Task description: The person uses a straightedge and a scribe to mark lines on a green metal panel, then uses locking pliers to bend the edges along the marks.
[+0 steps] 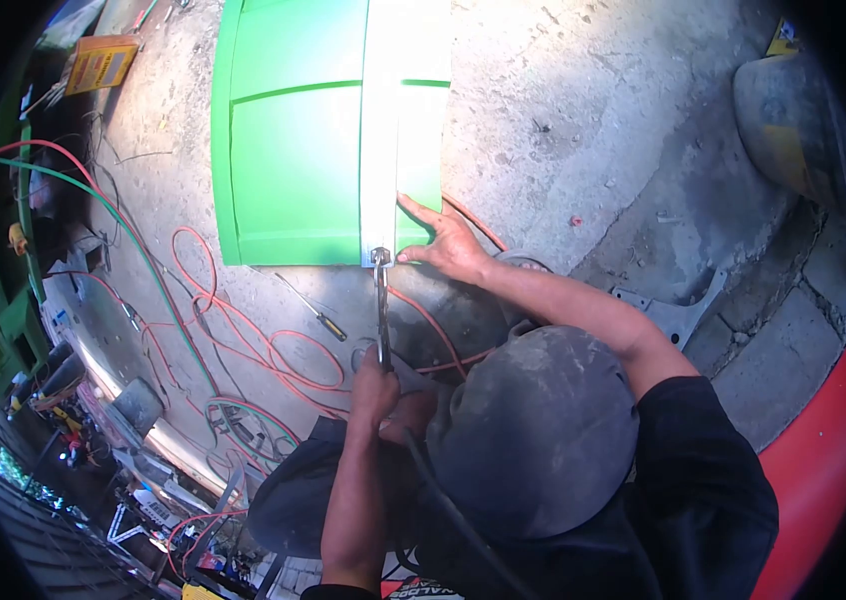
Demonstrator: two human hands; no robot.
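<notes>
A bright green panel (293,180) with pressed grooves lies at top centre. A pale metal strip (379,150) runs along it, partly washed out by glare. My left hand (375,390) is closed around a long metal pliers-like tool (382,320); its exact kind is hard to make out. The tool's head meets the strip's near end. My right hand (448,245) lies on the panel's near right corner, fingers spread, with index finger and thumb touching the strip's edge. A dusty, rounded dark grey cloth shape (538,430) fills the space between my arms.
Red hoses (233,315) and a green hose (143,235) coil over the concrete floor (583,130). A screwdriver (323,318) lies below the panel. At the left are a yellow box (101,65) and cluttered parts. A red surface (823,470) curves along the right.
</notes>
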